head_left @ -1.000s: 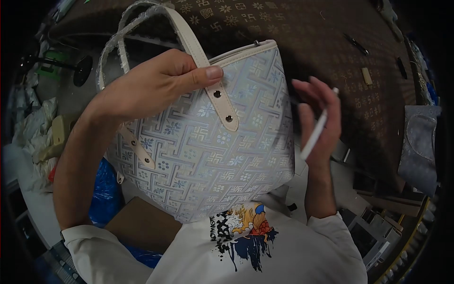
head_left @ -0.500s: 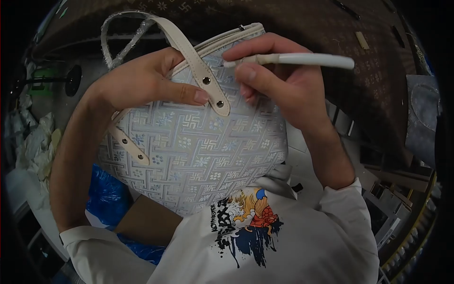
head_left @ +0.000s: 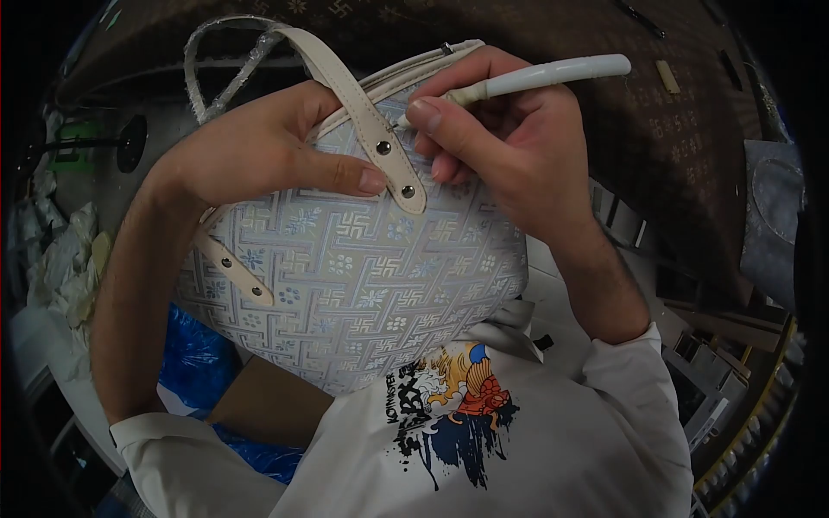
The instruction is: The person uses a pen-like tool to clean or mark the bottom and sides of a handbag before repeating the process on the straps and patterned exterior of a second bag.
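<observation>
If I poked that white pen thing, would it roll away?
The white pen would probably roll, since it looks round and smooth. It looks slim in the right hand, so likely light. The beige wrap near its tip might make it wobble.

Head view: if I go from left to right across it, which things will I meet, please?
Crumpled pale wrapping → left hand, holding the patterned handbag → right hand, holding the white pen-like tool → small tan block → grey patterned piece.
</observation>
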Action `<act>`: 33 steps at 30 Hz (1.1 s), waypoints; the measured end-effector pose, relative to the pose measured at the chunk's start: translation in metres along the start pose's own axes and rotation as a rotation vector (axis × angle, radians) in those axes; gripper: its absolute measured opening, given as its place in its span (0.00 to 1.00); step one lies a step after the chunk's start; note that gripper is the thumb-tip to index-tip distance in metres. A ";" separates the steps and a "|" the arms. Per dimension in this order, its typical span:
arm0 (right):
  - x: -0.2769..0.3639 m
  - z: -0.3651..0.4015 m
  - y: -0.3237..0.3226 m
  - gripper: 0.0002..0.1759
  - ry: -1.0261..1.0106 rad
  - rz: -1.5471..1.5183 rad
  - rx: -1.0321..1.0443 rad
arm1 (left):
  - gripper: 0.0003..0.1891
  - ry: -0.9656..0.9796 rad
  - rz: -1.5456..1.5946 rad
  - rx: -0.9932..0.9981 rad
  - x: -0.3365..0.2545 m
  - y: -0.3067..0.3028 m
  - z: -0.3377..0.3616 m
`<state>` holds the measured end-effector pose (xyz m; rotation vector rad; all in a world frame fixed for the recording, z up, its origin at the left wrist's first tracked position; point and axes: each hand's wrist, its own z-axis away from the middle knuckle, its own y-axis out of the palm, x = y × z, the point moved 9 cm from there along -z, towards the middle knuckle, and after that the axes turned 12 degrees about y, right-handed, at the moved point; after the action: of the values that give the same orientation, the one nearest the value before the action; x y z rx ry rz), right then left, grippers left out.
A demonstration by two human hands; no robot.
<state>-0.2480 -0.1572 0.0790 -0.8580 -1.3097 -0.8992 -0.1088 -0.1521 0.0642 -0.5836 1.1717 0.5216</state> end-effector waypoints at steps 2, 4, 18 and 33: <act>-0.001 -0.001 0.000 0.07 0.027 -0.012 0.003 | 0.22 0.006 0.005 0.010 0.000 0.000 0.000; -0.005 -0.002 0.000 0.07 0.051 -0.026 0.005 | 0.22 0.011 0.008 0.020 0.000 0.001 0.000; -0.003 -0.004 -0.001 0.07 0.096 0.025 0.040 | 0.20 0.073 -0.031 0.006 -0.001 0.003 0.000; -0.007 -0.008 -0.001 0.07 0.138 0.029 0.086 | 0.19 0.036 0.015 0.017 0.003 0.001 0.001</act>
<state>-0.2457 -0.1644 0.0719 -0.7339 -1.2046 -0.8576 -0.1079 -0.1510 0.0614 -0.5721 1.2137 0.5152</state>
